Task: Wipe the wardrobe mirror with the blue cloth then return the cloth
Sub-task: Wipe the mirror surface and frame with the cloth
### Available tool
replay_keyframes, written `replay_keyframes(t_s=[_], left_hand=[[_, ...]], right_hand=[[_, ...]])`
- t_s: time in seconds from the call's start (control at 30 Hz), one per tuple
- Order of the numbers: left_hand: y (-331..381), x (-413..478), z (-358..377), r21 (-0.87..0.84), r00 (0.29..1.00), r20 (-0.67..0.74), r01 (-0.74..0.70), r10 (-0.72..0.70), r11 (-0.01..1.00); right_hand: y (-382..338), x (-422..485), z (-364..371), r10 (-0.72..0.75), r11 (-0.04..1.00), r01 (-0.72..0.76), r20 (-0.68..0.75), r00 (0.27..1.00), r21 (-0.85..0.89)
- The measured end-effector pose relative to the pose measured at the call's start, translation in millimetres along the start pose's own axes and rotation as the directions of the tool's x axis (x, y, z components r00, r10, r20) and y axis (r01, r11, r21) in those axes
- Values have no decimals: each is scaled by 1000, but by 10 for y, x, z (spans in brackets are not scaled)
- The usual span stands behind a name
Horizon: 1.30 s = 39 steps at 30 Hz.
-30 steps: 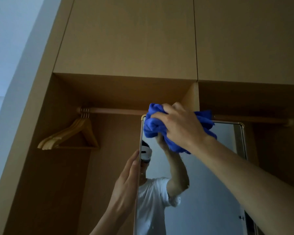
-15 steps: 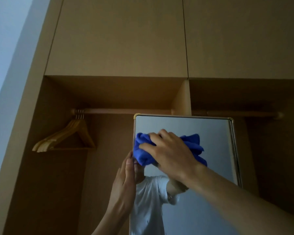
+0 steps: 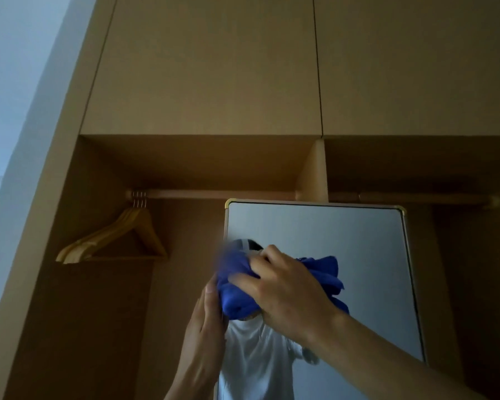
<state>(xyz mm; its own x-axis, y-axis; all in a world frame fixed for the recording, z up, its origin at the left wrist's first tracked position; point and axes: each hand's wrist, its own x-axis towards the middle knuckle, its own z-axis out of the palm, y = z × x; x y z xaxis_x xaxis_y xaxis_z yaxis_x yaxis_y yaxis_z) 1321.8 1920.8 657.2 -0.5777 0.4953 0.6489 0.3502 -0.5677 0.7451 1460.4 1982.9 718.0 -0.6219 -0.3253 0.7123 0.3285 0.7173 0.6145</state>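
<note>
The wardrobe mirror [image 3: 358, 235] stands upright in a thin gold-cornered frame, in front of the open wooden wardrobe. My right hand [image 3: 286, 290] presses a bunched blue cloth [image 3: 237, 287] flat against the glass near its left side, a little below the top edge. My left hand [image 3: 205, 327] grips the mirror's left edge just below the cloth, fingers pointing up. The glass reflects a person in a white shirt, partly hidden by the cloth and my hand.
A wooden rail [image 3: 214, 194] runs across the wardrobe behind the mirror's top. Several wooden hangers [image 3: 119, 238] hang at its left end. Closed upper cabinet doors [image 3: 208, 67] sit above. A pale wall [image 3: 18, 96] borders the left.
My right hand has dragged the cloth down the glass from the mirror's top edge and slightly left. The top of the mirror is uncovered now. My left hand still holds the left edge.
</note>
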Motion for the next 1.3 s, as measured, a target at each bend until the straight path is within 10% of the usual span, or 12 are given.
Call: replay_keyframes(t_s=[0.33, 0.63, 0.93, 1.3], left_hand=[[-34, -201, 103, 297, 965, -195, -110, 173, 948], [-99, -186, 198, 285, 965, -223, -72, 140, 956], [-16, -222, 303, 413, 952, -256, -48, 167, 909], [72, -273, 446, 505, 954, -280, 53, 106, 862]], right_hand=[[802, 320, -362, 246, 961, -261, -146, 958, -91], [488, -306, -133, 7, 1000, -6, 43, 999, -16], [1157, 19, -440, 234, 968, -242, -121, 965, -61], [781, -517, -219, 82, 997, -81, 48, 996, -20]])
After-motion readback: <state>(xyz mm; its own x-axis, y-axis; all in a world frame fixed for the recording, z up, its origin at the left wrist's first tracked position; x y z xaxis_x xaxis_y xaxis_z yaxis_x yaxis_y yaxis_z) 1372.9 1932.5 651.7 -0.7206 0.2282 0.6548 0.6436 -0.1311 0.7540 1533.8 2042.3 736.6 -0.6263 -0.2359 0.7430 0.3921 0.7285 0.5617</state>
